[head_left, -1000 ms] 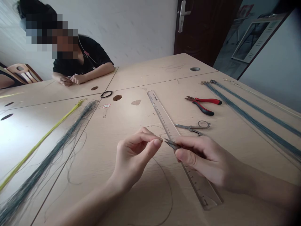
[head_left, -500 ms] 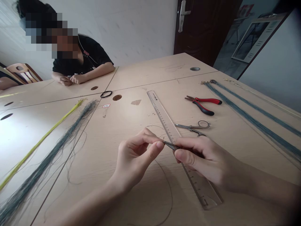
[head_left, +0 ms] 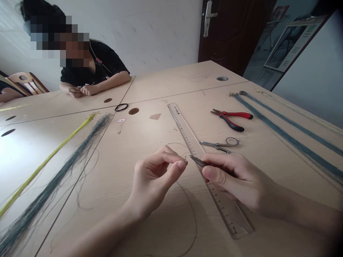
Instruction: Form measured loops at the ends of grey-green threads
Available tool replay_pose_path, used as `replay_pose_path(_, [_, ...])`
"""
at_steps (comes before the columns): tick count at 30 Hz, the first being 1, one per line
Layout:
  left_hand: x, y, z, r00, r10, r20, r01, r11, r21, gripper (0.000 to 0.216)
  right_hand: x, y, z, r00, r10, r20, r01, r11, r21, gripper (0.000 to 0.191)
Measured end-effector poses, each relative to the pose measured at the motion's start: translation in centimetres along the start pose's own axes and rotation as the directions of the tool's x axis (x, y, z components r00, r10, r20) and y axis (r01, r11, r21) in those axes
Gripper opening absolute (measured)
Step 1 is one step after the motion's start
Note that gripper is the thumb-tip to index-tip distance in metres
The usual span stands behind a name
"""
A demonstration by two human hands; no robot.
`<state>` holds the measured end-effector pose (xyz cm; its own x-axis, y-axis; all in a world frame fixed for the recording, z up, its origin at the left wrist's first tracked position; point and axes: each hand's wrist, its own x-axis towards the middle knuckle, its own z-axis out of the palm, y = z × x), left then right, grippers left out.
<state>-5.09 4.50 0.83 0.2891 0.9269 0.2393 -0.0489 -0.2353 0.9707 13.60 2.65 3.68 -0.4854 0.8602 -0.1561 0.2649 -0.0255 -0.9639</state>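
Observation:
My left hand [head_left: 155,180] pinches a thin dark cord [head_left: 193,217] with a tiny metal end piece [head_left: 184,161] between thumb and forefinger. The cord loops down across the table toward me. My right hand [head_left: 235,180] is closed round small dark pliers [head_left: 197,162], their tip just right of the end piece. Both hands hover over a long clear ruler [head_left: 187,137] lying on the table.
Small scissors [head_left: 221,144] and red-handled pliers [head_left: 233,118] lie right of the ruler. Grey cord bundles [head_left: 289,137] stretch along the right; a grey bundle [head_left: 61,171] and a yellow one [head_left: 48,159] on the left. A black band [head_left: 121,107] lies farther back. A person in black [head_left: 91,71] sits across the table.
The pliers' tip met the end piece half a second ago and has now drawn slightly back and up. My left hand has barely shifted.

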Motion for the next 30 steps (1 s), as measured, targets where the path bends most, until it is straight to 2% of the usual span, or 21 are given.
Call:
replay_pose_path(6, [0.08, 0.17, 0.11, 1.0, -0.01, 0.013, 0.01, 1.0, -0.006, 0.014, 0.14, -0.1, -0.05, 0.999, 0.025, 0.046, -0.021, 0.997, -0.081, 0.029])
replay_pose_path(13, [0.21, 0.04, 0.04, 1.0, -0.009, 0.017, 0.009, 1.0, -0.018, 0.012, 0.24, -0.39, -0.13, 0.999, 0.011, 0.037, -0.008, 0.997, -0.082, 0.021])
replay_pose_path(21, [0.13, 0.14, 0.02, 1.0, 0.001, -0.005, -0.001, 1.0, -0.006, 0.013, 0.22, -0.25, 0.17, 0.999, 0.019, 0.026, -0.017, 0.997, -0.072, 0.025])
replay_pose_path(26, [-0.01, 0.01, -0.1, 1.0, 0.022, -0.005, -0.022, 1.0, 0.003, 0.013, 0.1, 0.16, 0.15, 1.0, 0.008, 0.023, -0.007, 1.0, -0.024, 0.028])
replay_pose_path(30, [-0.08, -0.2, -0.19, 0.999, 0.032, -0.018, -0.032, 0.999, -0.029, 0.013, 0.02, 0.51, 0.07, 0.996, -0.05, -0.075, 0.057, 0.994, 0.098, 0.036])
